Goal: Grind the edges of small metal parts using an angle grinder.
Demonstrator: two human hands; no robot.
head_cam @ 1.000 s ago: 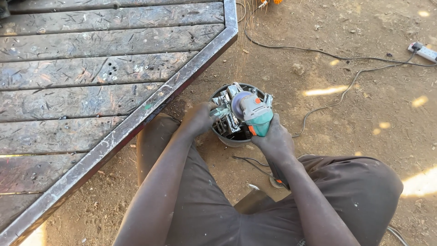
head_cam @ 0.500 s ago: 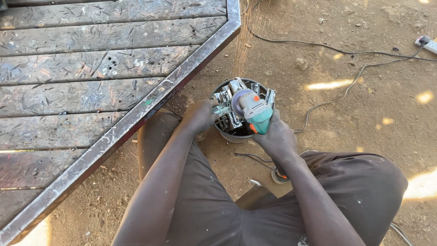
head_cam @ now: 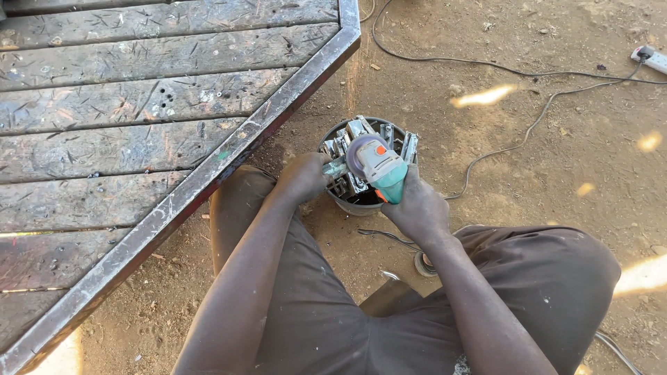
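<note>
1. At the far left lies a wooden platform (head_cam: 125, 132) of worn, scratched grey planks, edged by a steel frame (head_cam: 229, 163) that runs on a slant from the top middle of the view down to the bottom left corner.
2. Just right of that frame the person squats on bare dirt ground (head_cam: 556, 160), with both knees in dark trousers (head_cam: 333, 326) spread to either side.
3. The left hand (head_cam: 302, 177) reaches forward between the frame and a bucket; its fingers are curled around a small metal piece (head_cam: 335, 169) at the near left rim, pinching it beside the tool's head.
4. The dark round bucket (head_cam: 361, 205) stands on the dirt just in front of the knees, close to the frame's slanted edge, and is filled with bright cut metal pieces (head_cam: 358, 132) standing on end.
5. An angle grinder (head_cam: 379, 167) with a grey head and teal body hovers over the bucket's opening, head toward the left hand.
6. The right hand (head_cam: 417, 208) is clenched around the grinder's teal body from the near right side.
7. A black cable (head_cam: 514, 69) snakes across the dirt to the right, towards a white power strip (head_cam: 653, 59) at the upper right edge.
</note>
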